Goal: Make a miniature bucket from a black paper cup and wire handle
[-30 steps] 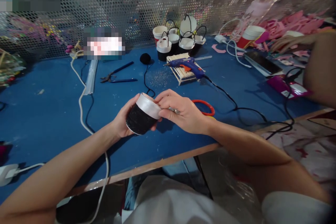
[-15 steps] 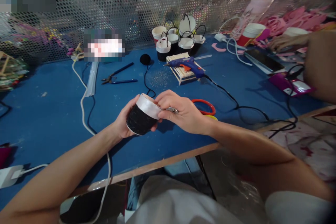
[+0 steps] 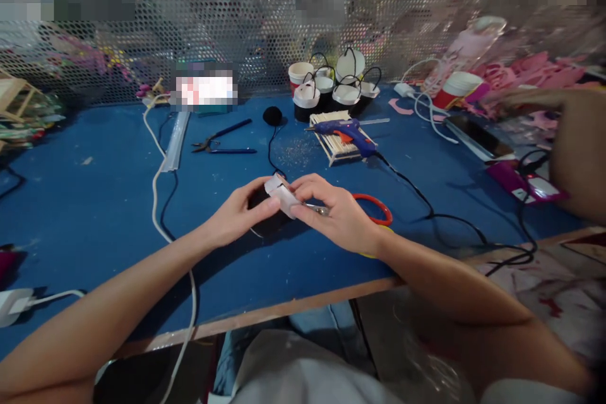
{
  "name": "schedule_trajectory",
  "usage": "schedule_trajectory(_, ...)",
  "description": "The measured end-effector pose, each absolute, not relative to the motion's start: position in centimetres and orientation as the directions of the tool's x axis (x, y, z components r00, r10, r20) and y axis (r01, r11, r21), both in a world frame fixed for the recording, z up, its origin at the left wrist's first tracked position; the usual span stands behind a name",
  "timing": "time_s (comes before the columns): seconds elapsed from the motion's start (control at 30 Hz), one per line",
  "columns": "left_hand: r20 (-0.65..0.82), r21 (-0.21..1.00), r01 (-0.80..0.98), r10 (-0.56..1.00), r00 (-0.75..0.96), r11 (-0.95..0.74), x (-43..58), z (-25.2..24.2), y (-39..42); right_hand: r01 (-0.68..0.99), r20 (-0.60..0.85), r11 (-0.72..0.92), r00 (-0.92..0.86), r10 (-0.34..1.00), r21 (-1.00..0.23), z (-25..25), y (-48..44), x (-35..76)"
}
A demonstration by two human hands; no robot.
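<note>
A small paper cup (image 3: 282, 196), its lower part dark and its upper band white, is tilted between my two hands above the blue table. My left hand (image 3: 237, 214) wraps around the dark side, thumb pressed on the white band. With thumb and fingers, my right hand (image 3: 338, 211) pinches the white rim from the other side. A short dark line shows at the rim. Scissors with a red handle loop (image 3: 376, 208) and a yellow one show beyond and below my right hand; their metal pivot appears between its fingers. Whether that hand touches them I cannot tell.
Behind are a blue glue gun (image 3: 348, 132) on a stick rack (image 3: 331, 154), several cups with black handles (image 3: 346, 95), a black yarn ball (image 3: 272, 116), pliers (image 3: 227, 139) and glue sticks (image 3: 176, 142). A white cable (image 3: 158, 208) runs left; another person's arm (image 3: 575, 139) reaches in right.
The cup has turned so its rim now faces more toward me. My left thumb has come up onto the white band. The camera view has tilted up slightly.
</note>
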State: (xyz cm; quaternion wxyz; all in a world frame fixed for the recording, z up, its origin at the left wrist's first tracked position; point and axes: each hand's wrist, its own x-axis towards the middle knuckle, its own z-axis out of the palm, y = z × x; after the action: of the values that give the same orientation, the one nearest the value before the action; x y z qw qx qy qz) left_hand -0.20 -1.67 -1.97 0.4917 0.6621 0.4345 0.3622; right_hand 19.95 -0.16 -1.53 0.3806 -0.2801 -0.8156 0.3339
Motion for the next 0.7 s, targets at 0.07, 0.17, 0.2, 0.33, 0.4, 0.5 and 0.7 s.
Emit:
schedule_trajectory(0.07, 0.121, 0.940, 0.254, 0.921, 0.370, -0.226, -0.4, -2.0, -1.6, 0.210, 0.445, 0.608, -0.509, 0.737, -0.766, -1.7, -0.1, 20.0)
schedule_trajectory(0.17, 0.214, 0.886, 0.327, 0.916, 0.340, -0.329, -0.6, -2.0, -1.5, 0.230, 0.475, 0.631, -0.485, 0.735, -0.741, -1.8, 0.2, 20.1)
schedule_trajectory(0.2, 0.255, 0.853, 0.368, 0.911, 0.323, -0.369, -0.6, -1.9, -1.4, 0.242, 0.476, 0.635, -0.484, 0.734, -0.733, -1.8, 0.3, 20.1)
schedule_trajectory(0.33, 0.439, 0.633, 0.575, 0.852, 0.286, -0.519, -0.7, -1.8, -1.3, 0.271, 0.538, 0.661, -0.410, 0.737, -0.700, -1.7, 0.3, 20.1)
schedule_trajectory(0.4, 0.483, 0.550, 0.633, 0.826, 0.291, -0.545, -0.8, -1.6, -1.2, 0.271, 0.604, 0.713, -0.390, 0.695, -0.646, -1.5, 0.2, 20.0)
schedule_trajectory(0.5, 0.481, 0.555, 0.641, 0.834, 0.271, -0.529, -1.0, -1.7, -1.2, 0.291, 0.658, 0.753, -0.368, 0.657, -0.590, -1.0, 0.3, 20.1)
schedule_trajectory(0.7, 0.485, 0.560, 0.657, 0.843, 0.233, -0.504, -1.4, -1.6, -0.8, 0.519, 0.521, 0.557, -0.230, 0.822, -0.648, 1.5, 3.4, 23.0)
